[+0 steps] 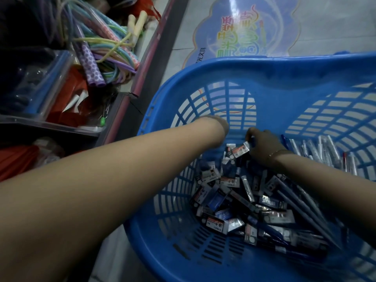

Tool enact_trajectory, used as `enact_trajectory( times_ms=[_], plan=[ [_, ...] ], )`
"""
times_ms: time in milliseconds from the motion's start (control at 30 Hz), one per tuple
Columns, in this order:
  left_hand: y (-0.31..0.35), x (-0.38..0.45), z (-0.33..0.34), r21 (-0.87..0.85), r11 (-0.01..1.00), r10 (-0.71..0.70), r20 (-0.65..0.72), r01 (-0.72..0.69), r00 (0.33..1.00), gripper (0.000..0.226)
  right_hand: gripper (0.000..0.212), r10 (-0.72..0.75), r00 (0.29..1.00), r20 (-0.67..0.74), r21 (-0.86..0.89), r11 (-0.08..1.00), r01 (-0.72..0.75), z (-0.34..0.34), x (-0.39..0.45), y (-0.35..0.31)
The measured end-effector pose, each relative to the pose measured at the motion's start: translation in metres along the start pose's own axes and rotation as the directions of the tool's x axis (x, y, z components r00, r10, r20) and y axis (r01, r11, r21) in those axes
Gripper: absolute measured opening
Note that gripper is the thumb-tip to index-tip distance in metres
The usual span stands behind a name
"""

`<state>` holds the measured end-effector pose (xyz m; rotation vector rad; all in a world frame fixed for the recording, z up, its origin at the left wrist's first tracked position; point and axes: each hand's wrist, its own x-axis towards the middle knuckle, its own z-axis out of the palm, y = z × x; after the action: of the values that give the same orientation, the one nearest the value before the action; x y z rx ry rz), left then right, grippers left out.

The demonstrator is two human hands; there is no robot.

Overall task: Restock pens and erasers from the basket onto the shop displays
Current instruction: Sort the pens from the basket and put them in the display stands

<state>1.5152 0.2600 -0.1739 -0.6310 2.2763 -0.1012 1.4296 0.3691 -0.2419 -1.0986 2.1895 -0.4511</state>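
One blue basket (pixel 264 78) holds dozens of wrapped erasers (pixel 227 192) and pens (pixel 321 151). Right hand (pixel 264 145) pinches one eraser (pixel 241 150) above the pile. Left hand (pixel 218 129) is blurred; its grip cannot be told.

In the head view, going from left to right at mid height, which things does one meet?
Clear plastic storage box → blue plastic basket's slatted wall → left hand → right hand → clear-wrapped pens.

Both arms inside blue basket (pixel 264 76), right hand (pixel 262 146) pinching one wrapped eraser (pixel 240 150) above eraser pile (pixel 234 196).
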Motion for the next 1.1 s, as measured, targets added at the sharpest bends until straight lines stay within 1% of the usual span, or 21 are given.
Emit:
enact_trajectory(
  times_ms=[67,100,200,233,267,333,400,467,500,533,567,600,633,667,700,733,800,867,900,967,1100],
  plan=[
    [-0.002,0.004,0.0,0.097,0.995,0.006,-0.042,-0.002,0.999,0.068,0.014,0.014,1.0,-0.007,0.065,0.998,-0.014,-0.005,0.001,-0.001],
    [-0.001,0.005,0.001,0.152,0.988,0.033,-0.041,-0.026,0.999,0.068,0.014,0.038,0.999,-0.02,0.119,0.992,-0.036,-0.007,0.001,-0.002],
    [0.002,0.004,0.006,0.273,0.955,0.141,-0.067,-0.118,0.988,0.044,0.012,0.158,0.985,-0.064,0.295,0.946,-0.132,-0.011,-0.002,-0.008],
    [0.001,0.005,0.008,0.278,0.952,0.162,-0.095,-0.131,0.982,0.044,0.014,0.204,0.978,-0.039,0.409,0.896,-0.171,-0.011,-0.003,-0.011],
    [0.0,0.004,0.009,0.259,0.955,0.181,-0.137,-0.141,0.974,0.046,0.019,0.249,0.968,0.015,0.553,0.805,-0.216,-0.012,-0.005,-0.015],
    [0.0,0.003,0.007,0.23,0.961,0.202,-0.218,-0.151,0.955,0.049,0.026,0.286,0.952,0.111,0.781,0.567,-0.261,-0.013,-0.007,-0.024],
    [0.007,-0.001,0.004,0.262,0.954,0.207,-0.22,-0.147,0.953,0.053,0.028,0.278,0.953,0.124,0.86,0.45,-0.243,-0.01,-0.008,-0.031],
    [0.016,-0.006,0.0,0.239,0.968,0.119,-0.144,-0.082,0.982,0.061,0.035,0.268,0.953,0.142,0.915,0.331,-0.229,-0.005,-0.007,-0.034],
    [0.018,-0.009,0.0,0.2,0.979,0.054,-0.105,-0.032,0.993,0.063,0.033,0.277,0.951,0.138,0.918,0.325,-0.228,-0.004,-0.007,-0.034],
    [0.019,-0.013,0.002,0.15,0.989,-0.007,-0.07,0.017,0.997,0.062,0.028,0.284,0.955,0.09,0.879,0.428,-0.21,-0.003,-0.007,-0.033],
    [0.019,-0.016,0.008,0.107,0.993,-0.052,-0.027,0.055,0.998,0.059,0.022,0.262,0.965,0.016,0.749,0.636,-0.185,-0.003,-0.006,-0.029],
    [0.018,-0.021,0.015,0.077,0.996,-0.055,0.054,0.05,0.997,0.053,0.016,0.185,0.982,-0.043,0.517,0.845,-0.137,-0.004,-0.005,-0.023],
    [0.018,-0.026,0.023,0.064,0.998,-0.019,0.16,0.009,0.987,0.046,0.01,0.087,0.995,-0.039,0.263,0.962,-0.074,-0.005,-0.006,-0.02],
    [0.019,-0.031,0.029,0.067,0.997,0.016,0.258,-0.034,0.966,0.039,0.009,0.025,0.999,0.02,0.068,0.997,-0.026,-0.006,-0.008,-0.018],
    [0.02,-0.035,0.034,0.092,0.993,0.047,0.312,-0.079,0.949,0.037,0.013,-0.006,0.995,0.102,-0.061,0.998,0.012,-0.006,-0.012,-0.017],
    [0.021,-0.037,0.036,0.064,0.994,0.061,0.318,-0.086,0.946,0.037,0.02,-0.007,0.984,0.177,-0.138,0.99,0.032,-0.003,-0.016,-0.016],
    [0.026,-0.038,0.037,0.008,0.996,0.079,0.315,-0.086,0.946,0.039,0.035,0.034,0.975,0.219,-0.182,0.983,0.006,0.002,-0.02,-0.019],
    [0.031,-0.034,0.042,-0.109,0.994,0.049,0.281,-0.019,0.958,0.037,0.044,0.058,0.976,0.208,-0.197,0.98,-0.016,0.011,-0.022,-0.023],
    [0.032,-0.032,0.046,-0.212,0.973,-0.031,0.252,0.086,0.967,0.037,0.046,0.072,0.979,0.193,-0.199,0.979,-0.033,0.015,-0.022,-0.024],
    [0.03,-0.035,0.052,-0.383,0.89,-0.171,0.223,0.247,0.96,0.037,0.055,0.121,0.98,0.157,-0.207,0.974,-0.087,0.021,-0.021,-0.026],
    [0.027,-0.032,0.054,-0.566,0.741,-0.306,0.196,0.363,0.932,0.055,0.075,0.194,0.98,0.04,-0.222,0.958,-0.181,0.026,-0.02,-0.03]
  ],
)
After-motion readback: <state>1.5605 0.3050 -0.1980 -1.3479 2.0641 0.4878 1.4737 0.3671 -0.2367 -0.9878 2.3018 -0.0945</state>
